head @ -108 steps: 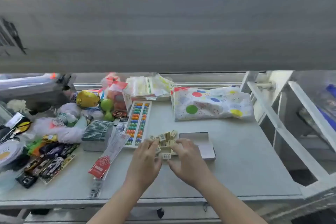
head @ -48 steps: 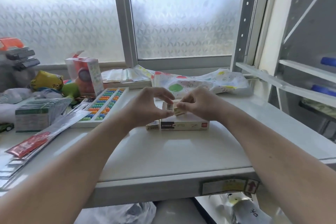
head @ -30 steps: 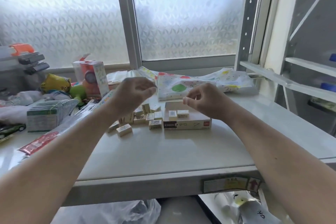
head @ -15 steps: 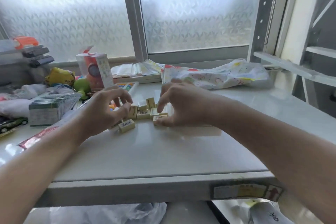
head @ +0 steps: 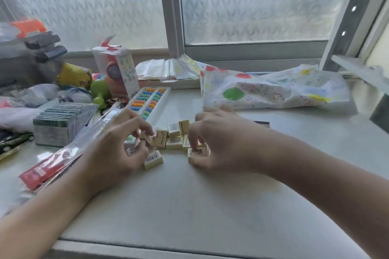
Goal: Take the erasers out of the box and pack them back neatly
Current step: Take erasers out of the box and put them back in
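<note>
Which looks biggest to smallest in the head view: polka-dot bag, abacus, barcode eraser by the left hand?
1. polka-dot bag, clearly largest.
2. abacus, though the left hand covers its near end.
3. barcode eraser, smallest despite lying nearest the camera.

About eight small erasers (head: 174, 143) lie loose on the table (head: 189, 206); some are hidden by fingers, so the exact number is not sure. There are two hands, left hand (head: 113, 149) and right hand (head: 223, 141). One abacus (head: 150, 101) lies behind, one dotted bag (head: 273, 90), one stack of cards (head: 61, 124).
</note>
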A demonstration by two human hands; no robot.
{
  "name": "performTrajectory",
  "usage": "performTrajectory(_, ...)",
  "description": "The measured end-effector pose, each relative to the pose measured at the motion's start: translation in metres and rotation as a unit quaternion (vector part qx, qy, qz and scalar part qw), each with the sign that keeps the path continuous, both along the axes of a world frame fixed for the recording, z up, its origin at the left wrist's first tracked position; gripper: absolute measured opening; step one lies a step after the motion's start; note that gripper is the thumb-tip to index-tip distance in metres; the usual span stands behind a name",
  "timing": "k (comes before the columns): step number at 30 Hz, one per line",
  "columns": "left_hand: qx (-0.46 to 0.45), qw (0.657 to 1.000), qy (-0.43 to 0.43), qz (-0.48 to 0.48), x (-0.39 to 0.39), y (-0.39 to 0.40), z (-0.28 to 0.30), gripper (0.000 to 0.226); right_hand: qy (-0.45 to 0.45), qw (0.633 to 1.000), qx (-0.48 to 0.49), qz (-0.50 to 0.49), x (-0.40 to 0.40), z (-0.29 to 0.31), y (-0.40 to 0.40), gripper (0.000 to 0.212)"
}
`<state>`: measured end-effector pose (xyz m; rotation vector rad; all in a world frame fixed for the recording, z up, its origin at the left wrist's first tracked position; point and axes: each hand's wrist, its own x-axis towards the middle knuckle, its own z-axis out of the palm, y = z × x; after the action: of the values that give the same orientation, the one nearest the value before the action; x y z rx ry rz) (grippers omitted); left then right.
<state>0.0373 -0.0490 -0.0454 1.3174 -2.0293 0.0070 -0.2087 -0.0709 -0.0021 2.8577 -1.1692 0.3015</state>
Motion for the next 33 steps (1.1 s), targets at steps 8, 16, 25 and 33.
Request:
performTrajectory(8, -0.024, 1.000, 0.017, -0.008, 0.000, 0.002, 0.002, 0.029, -0.033, 0.996, 0.076, -0.024, 0.003, 0.001, 0.000, 0.026)
performTrajectory(16, -0.058, 0.998, 0.007, -0.004, -0.005, 0.006, -0.001, 0.022, -0.147, 0.984, 0.099, 0.005, -0.006, -0.005, 0.010, 0.025)
performTrajectory(25, -0.075, 0.996, 0.041, 0.012, -0.011, 0.003, 0.007, 0.013, -0.273, 0.950, 0.148, 0.017, -0.056, 0.012, -0.022, 0.014)
performTrajectory(33, 0.037, 0.990, 0.086, -0.106, -0.067, -0.019, 0.046, 0.024, -0.302, 0.896, 0.323, 0.036, -0.101, 0.022, -0.029, 0.023)
